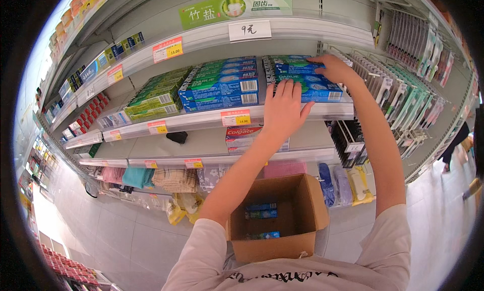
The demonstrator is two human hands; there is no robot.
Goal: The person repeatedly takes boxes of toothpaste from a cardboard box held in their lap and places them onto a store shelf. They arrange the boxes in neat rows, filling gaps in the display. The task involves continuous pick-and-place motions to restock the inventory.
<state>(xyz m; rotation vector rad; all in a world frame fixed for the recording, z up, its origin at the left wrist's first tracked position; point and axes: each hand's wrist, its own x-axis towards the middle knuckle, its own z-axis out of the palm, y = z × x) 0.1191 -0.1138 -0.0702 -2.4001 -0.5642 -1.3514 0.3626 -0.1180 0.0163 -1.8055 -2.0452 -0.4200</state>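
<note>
A stack of blue-and-green Darlie toothpaste boxes (317,87) lies on the middle shelf. My left hand (285,109) rests its fingertips on the front of this stack, the thumb spread to the right and nothing held. Higher up and further back, my right hand (336,70) has its thumb and fingers around the right end of an upper toothpaste box (295,68); the hand hides that end. Below my arms, an open cardboard box (274,249) stands close to my body. A few toothpaste boxes (261,214) lie at its bottom.
More Darlie boxes (219,87) and green toothpaste boxes (159,94) stand to the left. The shelf above (321,30) overhangs the stacks. Toothbrush packs (397,87) hang on hooks at right. A Colgate carton (242,138) sits on the shelf below, with folded towels (176,179) underneath.
</note>
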